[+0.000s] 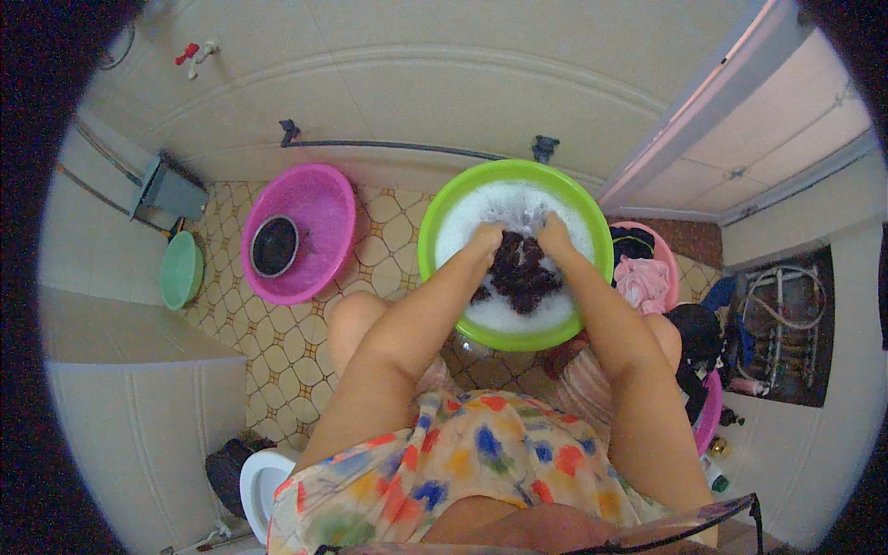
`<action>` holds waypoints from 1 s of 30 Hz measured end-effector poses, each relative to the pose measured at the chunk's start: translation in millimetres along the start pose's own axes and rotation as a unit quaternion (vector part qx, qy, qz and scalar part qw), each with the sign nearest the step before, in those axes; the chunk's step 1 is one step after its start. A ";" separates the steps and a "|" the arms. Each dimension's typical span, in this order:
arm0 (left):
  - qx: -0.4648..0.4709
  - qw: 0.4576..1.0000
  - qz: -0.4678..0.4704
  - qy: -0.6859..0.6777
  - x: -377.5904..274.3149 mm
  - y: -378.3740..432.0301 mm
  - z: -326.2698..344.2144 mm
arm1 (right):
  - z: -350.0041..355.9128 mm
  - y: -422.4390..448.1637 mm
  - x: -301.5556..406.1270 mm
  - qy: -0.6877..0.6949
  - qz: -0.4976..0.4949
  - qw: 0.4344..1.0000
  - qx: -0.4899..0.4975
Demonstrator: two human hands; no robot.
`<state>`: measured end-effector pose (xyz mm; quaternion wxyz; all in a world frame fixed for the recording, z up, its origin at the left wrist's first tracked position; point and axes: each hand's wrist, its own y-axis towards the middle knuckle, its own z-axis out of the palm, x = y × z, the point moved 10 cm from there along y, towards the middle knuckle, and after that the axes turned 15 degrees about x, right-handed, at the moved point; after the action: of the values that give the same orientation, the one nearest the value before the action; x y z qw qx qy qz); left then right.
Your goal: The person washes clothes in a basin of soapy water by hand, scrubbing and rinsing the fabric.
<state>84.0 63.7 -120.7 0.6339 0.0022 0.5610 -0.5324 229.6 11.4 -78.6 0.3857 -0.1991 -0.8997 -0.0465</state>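
A lime-green plastic basin point(605, 257) stands in front of me, filled with white suds point(461, 208). Dark wet cloth point(522, 274), brownish or maroon, lies bunched in the foam. My left hand point(488, 240) grips the upper left part of this cloth. On the other side, my right hand point(552, 236) is closed at its upper right edge. Both hands are inside the basin's rim, thumbs toward the middle. Foam and the hands themselves hide most fingertips, and the cloth's kind of garment cannot be made out.
Left on the tiled floor point(277, 347) is a pink basin point(333, 229) holding a dark-centred round bowl point(275, 246). A green basin point(182, 270) leans by the wall. Pink cloth point(642, 283) fills a basin at right, near a black pile point(694, 333). A pipe point(402, 145) runs behind.
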 end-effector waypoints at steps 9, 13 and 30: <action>0.205 0.927 0.063 -0.308 -11.3 17.3 32.9 | -8.5 -43.8 146.9 -0.066 -0.107 0.988 0.087; 0.198 0.931 0.094 -0.292 -19.1 -3.1 61.4 | -16.9 -44.1 151.4 -0.129 -0.106 0.986 0.026; 0.187 0.949 0.072 -0.243 -30.0 -42.6 90.1 | -62.1 -26.5 130.2 -0.073 -0.061 0.994 -0.058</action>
<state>125.0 11.3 -40.5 0.7761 0.0318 0.2789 -0.5647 180.0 14.4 59.4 0.3038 -0.1686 -0.9316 -0.1072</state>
